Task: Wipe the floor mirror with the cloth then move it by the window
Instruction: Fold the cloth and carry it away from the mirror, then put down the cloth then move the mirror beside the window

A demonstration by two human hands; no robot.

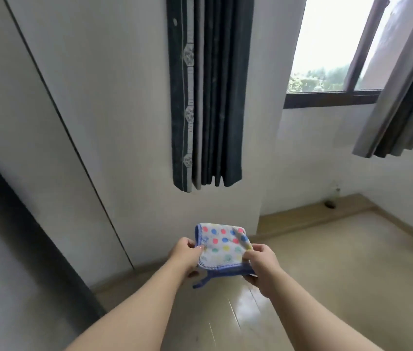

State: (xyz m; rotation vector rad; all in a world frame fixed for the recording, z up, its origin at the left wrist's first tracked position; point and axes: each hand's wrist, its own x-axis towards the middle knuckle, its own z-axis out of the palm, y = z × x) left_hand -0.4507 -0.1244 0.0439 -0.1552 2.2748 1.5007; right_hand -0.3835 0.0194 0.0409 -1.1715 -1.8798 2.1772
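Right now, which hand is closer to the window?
Right. The right hand grips the cloth's right edge, below and left of the window; the left hand grips the cloth's left edge, farther left of it.

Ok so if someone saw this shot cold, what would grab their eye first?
The dotted cloth, centre foreground, gripped by the left hand and right hand above the glossy floor. Behind it a dark pleated curtain hangs on the wall, and a bright window glows upper right.
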